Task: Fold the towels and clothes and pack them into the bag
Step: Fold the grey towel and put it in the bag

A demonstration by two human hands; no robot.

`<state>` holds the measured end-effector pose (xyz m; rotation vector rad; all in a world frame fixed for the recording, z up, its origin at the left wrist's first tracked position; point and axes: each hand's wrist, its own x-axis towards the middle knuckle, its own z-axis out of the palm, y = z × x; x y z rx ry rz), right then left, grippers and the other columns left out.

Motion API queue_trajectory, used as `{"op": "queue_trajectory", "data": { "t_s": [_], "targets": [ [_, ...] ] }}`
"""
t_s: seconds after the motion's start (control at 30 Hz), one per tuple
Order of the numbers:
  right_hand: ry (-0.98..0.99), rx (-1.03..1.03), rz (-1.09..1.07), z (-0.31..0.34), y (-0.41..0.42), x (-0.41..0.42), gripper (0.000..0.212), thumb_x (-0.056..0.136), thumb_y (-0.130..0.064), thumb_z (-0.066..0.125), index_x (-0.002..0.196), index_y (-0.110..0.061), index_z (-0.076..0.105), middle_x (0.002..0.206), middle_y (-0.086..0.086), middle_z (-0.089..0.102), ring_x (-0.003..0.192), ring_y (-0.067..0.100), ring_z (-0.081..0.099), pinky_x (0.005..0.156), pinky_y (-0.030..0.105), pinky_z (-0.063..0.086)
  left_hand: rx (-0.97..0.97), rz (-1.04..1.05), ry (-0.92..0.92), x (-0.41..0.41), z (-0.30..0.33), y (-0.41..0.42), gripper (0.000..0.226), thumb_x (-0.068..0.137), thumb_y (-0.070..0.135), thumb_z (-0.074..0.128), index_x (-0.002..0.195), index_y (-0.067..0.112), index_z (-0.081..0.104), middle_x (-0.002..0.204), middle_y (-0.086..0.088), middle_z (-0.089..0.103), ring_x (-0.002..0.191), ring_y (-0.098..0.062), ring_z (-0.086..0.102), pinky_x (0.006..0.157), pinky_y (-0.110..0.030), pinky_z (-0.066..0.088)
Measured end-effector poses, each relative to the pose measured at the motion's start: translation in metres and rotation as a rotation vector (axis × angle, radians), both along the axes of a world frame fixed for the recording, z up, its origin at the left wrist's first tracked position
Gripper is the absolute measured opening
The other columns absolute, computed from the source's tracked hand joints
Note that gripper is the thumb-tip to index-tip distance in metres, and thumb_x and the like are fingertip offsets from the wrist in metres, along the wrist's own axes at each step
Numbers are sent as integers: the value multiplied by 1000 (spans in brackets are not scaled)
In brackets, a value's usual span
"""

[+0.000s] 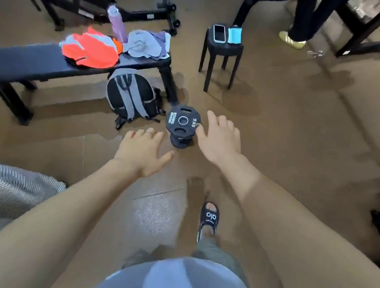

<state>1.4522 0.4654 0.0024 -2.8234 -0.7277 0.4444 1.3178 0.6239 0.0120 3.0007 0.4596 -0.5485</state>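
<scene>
Nothing is folded or packed yet; the person appears to be at the approach stage, standing back from the work. Both arms reach forward with the left hand (pixel 143 153) and right hand (pixel 221 139) spread wide and holding nothing, the right thumb in line with the edge of a stack of black weight plates (pixel 182 124) on the floor.

The clothes lie well ahead on the black bench (pixel 20 63): an orange and grey garment (pixel 91 50) and, beside it, a heap of grey and lilac towels (pixel 146 44), with a purple bottle (pixel 116 23) standing between them. The black and grey backpack (pixel 131 97) leans against the bench, below the clothes; whether it is unzipped cannot be told.

The next move likely calls for stepping past the plates to the bench and taking up one piece to spread flat.

The top plate reads "5KG", with smaller white lettering too blurred to read. The black slide sandal (pixel 209 219) reads "alo".
</scene>
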Motion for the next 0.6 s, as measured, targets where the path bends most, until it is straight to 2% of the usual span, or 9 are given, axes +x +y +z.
{"op": "queue_trajectory", "data": {
  "t_s": [0.33,0.43,0.6],
  "targets": [
    [-23,-16,242,8,131,198,59,106,-49,29,157,-20,28,146,13,47,134,34,42,109,46,32,-36,217,-26,152,13,95,67,99,63,32,148,19,40,145,-8,49,133,-30,47,110,-43,32],
    [-41,-16,279,-2,188,241,58,106,-50,29,155,-19,31,142,14,51,131,35,45,107,47,34,-60,261,-27,188,1,146,67,98,63,32,149,19,40,145,-8,49,133,-29,46,111,-43,31],
    [-32,-40,292,-27,303,304,59,106,-49,34,155,-17,32,139,14,52,128,35,47,103,46,35,-101,307,-33,253,-30,261,66,95,65,29,139,19,48,137,-6,55,128,-29,49,107,-43,32]
  ]
}}
